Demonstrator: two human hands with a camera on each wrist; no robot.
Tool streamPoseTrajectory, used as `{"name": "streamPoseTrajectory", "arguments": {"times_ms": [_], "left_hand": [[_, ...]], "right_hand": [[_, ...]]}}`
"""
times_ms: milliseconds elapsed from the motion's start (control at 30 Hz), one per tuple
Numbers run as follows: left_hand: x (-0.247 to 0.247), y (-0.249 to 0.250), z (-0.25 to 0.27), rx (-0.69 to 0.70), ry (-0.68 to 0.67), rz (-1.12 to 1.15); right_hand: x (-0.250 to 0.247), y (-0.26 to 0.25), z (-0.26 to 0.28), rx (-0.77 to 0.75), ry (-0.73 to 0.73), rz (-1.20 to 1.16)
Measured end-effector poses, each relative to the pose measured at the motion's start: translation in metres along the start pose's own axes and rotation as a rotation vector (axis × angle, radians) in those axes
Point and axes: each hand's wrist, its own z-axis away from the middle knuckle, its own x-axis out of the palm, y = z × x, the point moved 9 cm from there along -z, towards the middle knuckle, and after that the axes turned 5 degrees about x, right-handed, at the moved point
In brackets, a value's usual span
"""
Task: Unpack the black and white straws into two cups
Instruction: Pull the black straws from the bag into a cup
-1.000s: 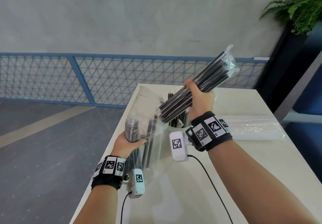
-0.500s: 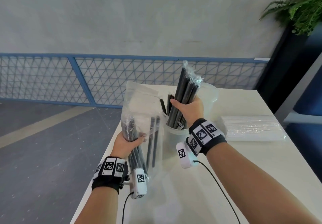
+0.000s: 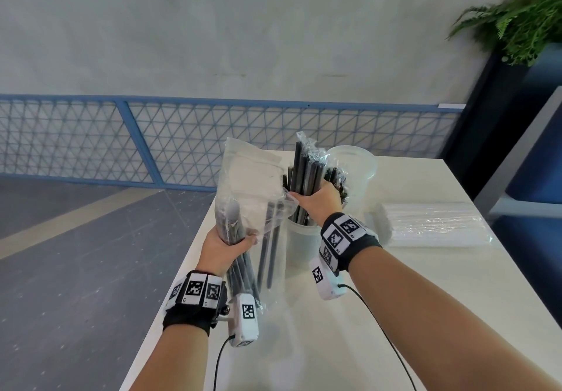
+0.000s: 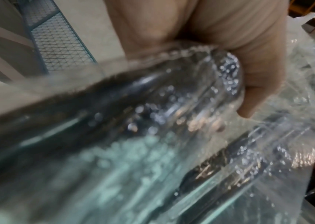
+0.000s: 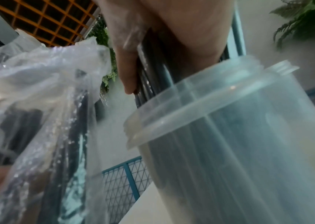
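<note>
My right hand (image 3: pixel 316 202) grips a bundle of black straws (image 3: pixel 305 174) and holds it upright, its lower ends inside a clear plastic cup (image 3: pixel 299 244) on the table. The right wrist view shows that cup (image 5: pixel 239 144) close up with dark straws (image 5: pixel 152 78) running into it under my fingers (image 5: pixel 126 72). My left hand (image 3: pixel 225 246) grips a clear plastic bag (image 3: pixel 249 184) by its lower part, with more black straws (image 3: pixel 270 250) inside. In the left wrist view the bag (image 4: pixel 171 121) fills the frame, blurred. A second clear cup (image 3: pixel 354 171) stands behind the first.
A wrapped pack of white straws (image 3: pixel 431 223) lies flat on the white table (image 3: pixel 395 299) to the right. The table's left edge drops to a grey floor. A blue mesh fence (image 3: pixel 182 138) runs behind, and a potted fern (image 3: pixel 526 19) stands at the far right.
My right hand swung the black straw bundle from a raised slant to upright and lowered it into the front cup. My left hand kept its hold on the bag.
</note>
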Motion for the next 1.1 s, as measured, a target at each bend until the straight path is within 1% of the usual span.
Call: {"name": "streamPoseTrajectory", "arguments": {"times_ms": [100,167,233,333,367,433,467,567,633,667,700,733,767,800,867,933,1000,1100], "left_hand": [[0.001,0.006,0.002,0.023,-0.002,-0.007],[-0.001,0.009,0.002,0.031,-0.001,-0.024],[-0.002,0.010,0.000,0.038,0.002,-0.022],[-0.002,0.010,-0.001,0.039,0.012,-0.005],[-0.002,0.010,-0.001,0.038,0.014,0.001],[-0.002,0.008,-0.002,0.032,0.012,0.011],[-0.002,0.008,-0.002,0.031,0.009,0.014],[-0.002,0.005,-0.004,0.020,0.017,0.011],[-0.004,0.003,-0.005,0.012,0.024,0.004],[-0.005,0.003,-0.005,0.009,0.026,0.001],[-0.005,0.004,-0.005,0.005,0.028,-0.003],[-0.006,0.004,-0.005,0.004,0.032,-0.005],[-0.008,0.004,-0.004,0.004,0.039,-0.002],[-0.009,0.004,-0.004,0.004,0.046,0.004],[-0.011,0.004,-0.003,0.000,0.058,0.014],[-0.011,0.004,-0.003,-0.003,0.063,0.022],[-0.009,0.005,-0.003,0.003,0.057,0.024],[-0.006,0.007,-0.003,0.012,0.048,0.021]], "right_hand": [[-0.003,-0.002,0.003,-0.013,0.018,-0.002],[-0.010,-0.007,0.007,-0.054,0.092,-0.042],[-0.021,-0.016,0.015,-0.130,0.174,-0.120],[-0.034,-0.036,0.029,-0.326,0.228,-0.277],[-0.037,-0.044,0.033,-0.403,0.246,-0.258],[-0.036,-0.055,0.038,-0.520,0.263,-0.121],[-0.032,-0.056,0.036,-0.525,0.250,-0.040],[-0.019,-0.040,0.021,-0.446,0.196,0.173],[-0.016,-0.032,0.022,-0.473,0.253,0.368],[-0.020,-0.030,0.026,-0.513,0.326,0.407],[-0.027,-0.028,0.031,-0.532,0.402,0.393],[-0.035,-0.023,0.036,-0.523,0.457,0.339],[-0.041,-0.015,0.037,-0.484,0.460,0.262],[-0.043,-0.005,0.035,-0.444,0.421,0.164],[-0.038,0.007,0.031,-0.396,0.281,-0.008],[-0.027,0.007,0.031,-0.419,0.167,-0.014],[-0.017,0.004,0.030,-0.425,0.094,0.035],[-0.016,0.002,0.022,-0.325,0.098,0.019]]}}
